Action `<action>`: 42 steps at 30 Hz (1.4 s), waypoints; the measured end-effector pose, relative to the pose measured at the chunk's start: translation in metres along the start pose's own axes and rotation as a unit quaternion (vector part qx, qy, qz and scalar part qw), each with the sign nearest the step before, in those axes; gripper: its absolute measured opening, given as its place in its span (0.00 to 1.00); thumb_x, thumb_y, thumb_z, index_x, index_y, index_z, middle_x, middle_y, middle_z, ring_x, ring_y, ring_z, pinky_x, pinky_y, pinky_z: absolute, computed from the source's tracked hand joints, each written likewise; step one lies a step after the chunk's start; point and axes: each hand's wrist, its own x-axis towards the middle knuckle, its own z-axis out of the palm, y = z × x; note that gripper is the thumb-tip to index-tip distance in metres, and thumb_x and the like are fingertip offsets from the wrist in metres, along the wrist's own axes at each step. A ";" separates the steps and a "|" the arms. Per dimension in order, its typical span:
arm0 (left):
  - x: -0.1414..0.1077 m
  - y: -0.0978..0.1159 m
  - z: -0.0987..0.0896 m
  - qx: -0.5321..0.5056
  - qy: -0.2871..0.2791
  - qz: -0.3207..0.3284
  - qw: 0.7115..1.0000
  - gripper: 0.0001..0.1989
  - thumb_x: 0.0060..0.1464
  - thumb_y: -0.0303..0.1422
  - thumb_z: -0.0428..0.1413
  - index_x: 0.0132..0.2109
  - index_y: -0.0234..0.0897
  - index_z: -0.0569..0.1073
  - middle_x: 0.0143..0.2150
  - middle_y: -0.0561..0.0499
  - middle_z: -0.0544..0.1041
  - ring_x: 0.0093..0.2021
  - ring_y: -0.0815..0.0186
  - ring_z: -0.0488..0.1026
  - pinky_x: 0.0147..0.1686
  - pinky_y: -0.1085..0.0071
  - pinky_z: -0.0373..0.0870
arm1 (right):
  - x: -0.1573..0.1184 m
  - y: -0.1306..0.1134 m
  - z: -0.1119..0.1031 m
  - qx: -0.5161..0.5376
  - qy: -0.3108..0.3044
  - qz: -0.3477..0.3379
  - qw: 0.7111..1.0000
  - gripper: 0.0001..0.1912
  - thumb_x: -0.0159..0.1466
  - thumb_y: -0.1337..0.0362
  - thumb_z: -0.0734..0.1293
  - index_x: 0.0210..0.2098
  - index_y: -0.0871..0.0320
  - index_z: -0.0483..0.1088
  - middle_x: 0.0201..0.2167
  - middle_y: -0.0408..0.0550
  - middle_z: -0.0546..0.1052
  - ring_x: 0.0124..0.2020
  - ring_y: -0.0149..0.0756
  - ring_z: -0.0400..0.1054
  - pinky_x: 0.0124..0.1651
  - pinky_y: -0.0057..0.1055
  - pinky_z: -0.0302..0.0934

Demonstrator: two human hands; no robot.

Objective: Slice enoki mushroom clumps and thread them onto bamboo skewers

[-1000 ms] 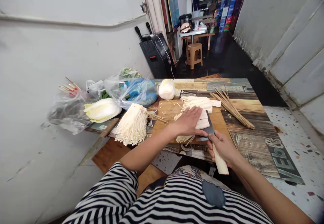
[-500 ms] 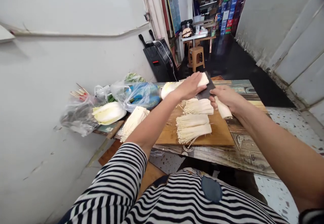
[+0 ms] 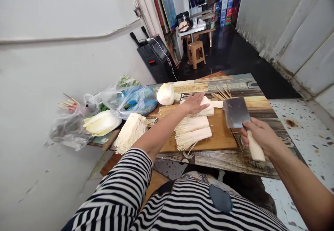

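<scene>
My left hand [image 3: 195, 104] lies with its fingers stretched out on a bundle of enoki mushrooms [image 3: 208, 110] at the back of the wooden cutting board [image 3: 223, 133]. More enoki bundles [image 3: 194, 135] lie side by side at the front of the board, their caps toward the left. My right hand [image 3: 258, 135] grips the pale handle of a cleaver [image 3: 237, 112], its broad blade raised beyond the board's right edge. A short pale piece [image 3: 217, 104], whose kind I cannot tell, shows at the bundle's right end.
Left of the board lie a larger enoki bunch [image 3: 132, 132], a halved napa cabbage [image 3: 102, 122] and clear plastic bags [image 3: 70, 130]. A white cabbage piece [image 3: 166, 94] stands behind the board. Wooden skewers [image 3: 221, 93] lie at the table's back. A black wheeled speaker [image 3: 158, 57] stands beyond.
My right hand has swung the cleaver away to the right, off the board's back area. My left hand has come down flat onto the enoki. The camera view has shifted slightly.
</scene>
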 end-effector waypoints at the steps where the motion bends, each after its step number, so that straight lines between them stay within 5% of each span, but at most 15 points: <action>1: -0.012 0.009 -0.005 0.012 0.039 -0.005 0.999 0.40 0.63 0.51 0.36 0.69 0.27 0.37 0.72 0.40 0.37 0.71 0.58 0.32 0.67 0.57 0.28 | -0.012 0.008 -0.001 0.015 -0.021 0.011 1.000 0.11 0.57 0.59 0.64 0.30 0.52 0.54 0.17 0.36 0.63 0.12 0.27 0.55 0.13 0.26 0.53; 3: -0.043 0.031 -0.010 0.026 0.099 -0.009 0.995 0.38 0.63 0.51 0.37 0.69 0.28 0.38 0.72 0.41 0.36 0.71 0.60 0.30 0.67 0.60 0.28 | -0.029 0.024 0.002 0.049 -0.062 0.035 0.996 0.13 0.57 0.57 0.65 0.30 0.52 0.54 0.16 0.35 0.63 0.12 0.27 0.55 0.12 0.27 0.53; 6: -0.093 0.058 -0.004 0.007 0.035 0.016 0.999 0.46 0.58 0.58 0.40 0.69 0.27 0.39 0.71 0.39 0.34 0.71 0.58 0.30 0.68 0.61 0.33 | -0.038 0.042 0.014 0.074 -0.087 0.046 0.992 0.15 0.57 0.55 0.66 0.30 0.53 0.54 0.15 0.33 0.63 0.11 0.26 0.54 0.11 0.26 0.53; 9: -0.117 0.064 0.013 0.029 -0.024 0.017 0.999 0.56 0.50 0.61 0.51 0.69 0.22 0.39 0.71 0.34 0.35 0.71 0.54 0.30 0.68 0.60 0.35 | -0.035 0.049 0.022 0.075 -0.104 0.047 0.991 0.15 0.57 0.54 0.66 0.30 0.53 0.54 0.15 0.32 0.63 0.11 0.26 0.55 0.11 0.25 0.54; 13: -0.111 0.054 0.024 0.037 -0.024 -0.009 0.999 0.57 0.48 0.58 0.56 0.68 0.20 0.43 0.70 0.31 0.42 0.71 0.52 0.38 0.68 0.59 0.37 | -0.031 0.052 0.024 0.080 -0.121 0.048 0.988 0.14 0.58 0.54 0.64 0.30 0.52 0.54 0.15 0.31 0.62 0.11 0.26 0.55 0.11 0.25 0.54; 19: -0.107 0.046 0.025 -0.001 0.007 0.015 1.000 0.40 0.56 0.50 0.55 0.66 0.31 0.54 0.67 0.36 0.56 0.67 0.56 0.53 0.65 0.62 0.50 | -0.028 0.056 0.022 0.084 -0.121 0.054 0.988 0.13 0.59 0.54 0.64 0.31 0.52 0.54 0.15 0.31 0.63 0.11 0.26 0.54 0.11 0.25 0.54; 37: -0.108 0.033 0.038 -0.037 0.037 0.055 0.997 0.39 0.57 0.48 0.54 0.66 0.28 0.54 0.68 0.35 0.54 0.68 0.56 0.52 0.66 0.60 0.50 | -0.027 0.058 0.020 0.084 -0.145 0.057 0.984 0.12 0.60 0.55 0.63 0.30 0.53 0.54 0.15 0.31 0.62 0.11 0.26 0.54 0.10 0.25 0.54; 42: -0.109 0.029 0.044 -0.062 0.054 0.059 0.995 0.37 0.57 0.50 0.53 0.66 0.34 0.55 0.67 0.37 0.56 0.67 0.56 0.54 0.65 0.58 0.51 | -0.030 0.059 0.024 0.085 -0.129 0.063 0.986 0.12 0.60 0.55 0.62 0.30 0.53 0.54 0.16 0.31 0.63 0.11 0.26 0.55 0.10 0.25 0.55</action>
